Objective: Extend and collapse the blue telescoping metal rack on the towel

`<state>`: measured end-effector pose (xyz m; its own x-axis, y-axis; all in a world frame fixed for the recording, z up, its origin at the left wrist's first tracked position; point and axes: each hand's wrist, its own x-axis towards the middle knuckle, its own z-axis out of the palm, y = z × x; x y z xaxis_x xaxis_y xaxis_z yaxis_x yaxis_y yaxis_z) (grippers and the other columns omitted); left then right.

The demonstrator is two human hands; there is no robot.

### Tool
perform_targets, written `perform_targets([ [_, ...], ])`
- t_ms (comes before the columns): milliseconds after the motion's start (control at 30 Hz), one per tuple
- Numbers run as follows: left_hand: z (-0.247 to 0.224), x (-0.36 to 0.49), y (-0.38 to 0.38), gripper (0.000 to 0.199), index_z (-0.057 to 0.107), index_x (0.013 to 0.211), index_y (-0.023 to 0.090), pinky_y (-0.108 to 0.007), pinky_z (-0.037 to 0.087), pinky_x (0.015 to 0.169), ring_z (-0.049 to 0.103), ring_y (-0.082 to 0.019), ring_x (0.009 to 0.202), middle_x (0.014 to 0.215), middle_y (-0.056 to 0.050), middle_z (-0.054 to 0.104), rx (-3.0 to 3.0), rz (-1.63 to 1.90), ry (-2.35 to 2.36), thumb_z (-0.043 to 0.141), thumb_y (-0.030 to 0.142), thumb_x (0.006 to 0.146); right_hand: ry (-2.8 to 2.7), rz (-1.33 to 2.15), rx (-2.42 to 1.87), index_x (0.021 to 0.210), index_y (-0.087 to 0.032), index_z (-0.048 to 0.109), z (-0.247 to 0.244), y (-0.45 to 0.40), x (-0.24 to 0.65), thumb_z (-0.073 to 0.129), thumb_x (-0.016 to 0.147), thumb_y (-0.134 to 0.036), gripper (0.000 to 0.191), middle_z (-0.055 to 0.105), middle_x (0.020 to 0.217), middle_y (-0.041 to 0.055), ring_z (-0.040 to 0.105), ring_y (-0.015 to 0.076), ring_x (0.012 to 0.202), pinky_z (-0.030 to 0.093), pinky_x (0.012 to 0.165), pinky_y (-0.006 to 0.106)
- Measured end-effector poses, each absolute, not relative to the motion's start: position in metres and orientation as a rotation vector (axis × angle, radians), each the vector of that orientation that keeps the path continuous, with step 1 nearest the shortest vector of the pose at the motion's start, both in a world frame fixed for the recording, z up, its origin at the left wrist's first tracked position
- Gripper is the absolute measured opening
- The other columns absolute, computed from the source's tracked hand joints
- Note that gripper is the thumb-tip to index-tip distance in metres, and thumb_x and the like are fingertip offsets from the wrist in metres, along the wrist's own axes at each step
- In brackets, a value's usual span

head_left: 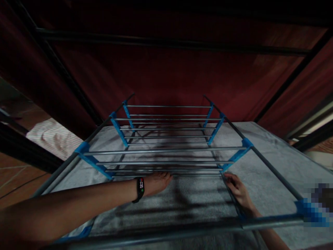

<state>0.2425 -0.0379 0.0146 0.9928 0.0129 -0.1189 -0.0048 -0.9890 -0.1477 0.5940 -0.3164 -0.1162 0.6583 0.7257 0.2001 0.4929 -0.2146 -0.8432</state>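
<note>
A shoe rack [166,150] of grey metal tubes with blue plastic connectors [247,143] stretches away from me over a grey cloth. My left hand [159,182], with a black fitness band [140,188] on its wrist, has its fingers curled over the low cross tubes of the nearer shelf. On the right, my right hand [238,190] is closed around the lower side tube, just beside a blue connector. Part of that arm passes behind the thick front tube [182,230]. The fingertips of my left hand are hidden.
Grey cloth [275,166] covers the surface under the rack. Dark red panels [161,76] with black frame bars rise behind it. At left are a striped cloth [53,137] and a tiled floor [19,177]. A blurred patch hides something at the far right.
</note>
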Motion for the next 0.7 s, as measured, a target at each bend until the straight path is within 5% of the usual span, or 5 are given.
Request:
perform_targets([
  [167,0.012,0.249,-0.038,0.053,0.046,0.141,0.007,-0.037,0.052,0.092,0.065,-0.026,0.113,0.130,-0.018,0.064,-2.889,0.283,0.086,0.038,-0.002,0.089,-0.968,0.262,-1.902,0.113,-0.024,0.065,-0.110,-0.315,0.589,0.057,0.086,-0.048,0.037,0.064,0.108,0.0081,0.062,0.0249,0.095,0.053,0.084,0.039],
  [433,0.016,0.255,-0.048,0.064,0.040,0.146,0.009,-0.032,0.053,0.086,0.065,-0.024,0.106,0.122,-0.014,0.065,-2.928,0.222,0.008,0.041,-0.005,0.084,-0.977,0.250,-1.949,0.115,-0.025,0.064,-0.113,-0.315,0.588,0.055,0.085,-0.044,0.037,0.064,0.110,0.0087,0.062,0.0254,0.092,0.052,0.080,0.040],
  [700,0.006,0.256,-0.061,0.061,0.045,0.145,0.010,-0.038,0.051,0.098,0.058,-0.028,0.123,0.140,-0.016,0.057,-2.897,0.140,-0.061,0.038,-0.003,0.086,-0.946,0.271,-1.935,0.114,-0.026,0.064,-0.103,-0.311,0.581,0.055,0.086,-0.042,0.033,0.063,0.112,0.0091,0.061,0.0276,0.096,0.050,0.087,0.044],
])
